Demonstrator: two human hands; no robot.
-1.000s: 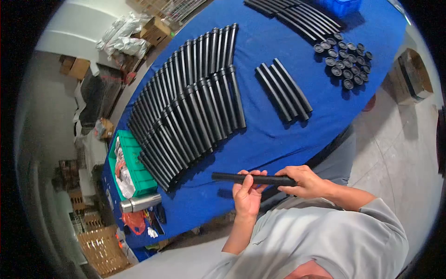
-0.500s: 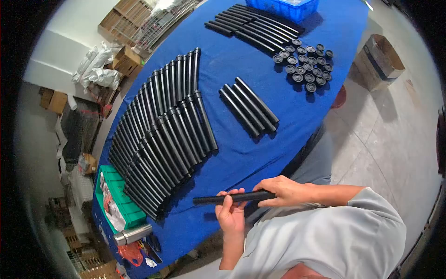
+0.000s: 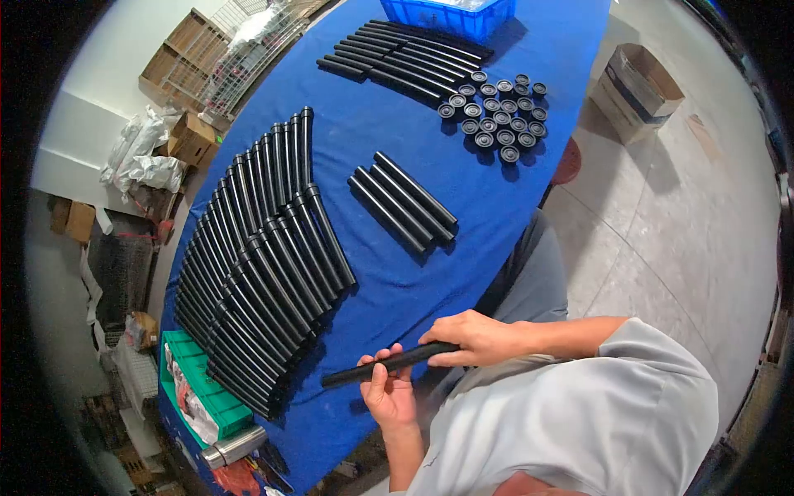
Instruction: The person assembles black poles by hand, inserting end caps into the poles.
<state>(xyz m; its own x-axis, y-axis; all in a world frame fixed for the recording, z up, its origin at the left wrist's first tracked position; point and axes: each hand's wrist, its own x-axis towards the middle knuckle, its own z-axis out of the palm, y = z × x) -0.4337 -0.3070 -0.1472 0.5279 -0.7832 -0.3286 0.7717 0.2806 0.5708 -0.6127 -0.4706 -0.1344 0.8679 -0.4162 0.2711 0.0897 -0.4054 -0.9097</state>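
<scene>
A black tube (image 3: 347,375) lies across both hands near the front edge of the blue-covered table (image 3: 397,310). My left hand (image 3: 390,395) wraps its fingers round the middle of this tube from below. My right hand (image 3: 467,337) closes over the tube's right end and hides it. Beyond the hands, several loose black tubes (image 3: 409,198) rest side by side. To the left, many capped black tubes (image 3: 265,256) lie in overlapping rows. Round black caps (image 3: 503,117) are grouped toward the back right.
More black tubes (image 3: 397,56) and a blue crate (image 3: 451,18) stand at the far end. A green crate (image 3: 211,393), a metal cylinder (image 3: 234,446) and a red bag (image 3: 237,478) are at the left. A cardboard box (image 3: 637,91) sits on the floor.
The view has shifted, so the table's things appear further left. The held tube is now more tilted, its left end lower. Both hands keep their hold.
</scene>
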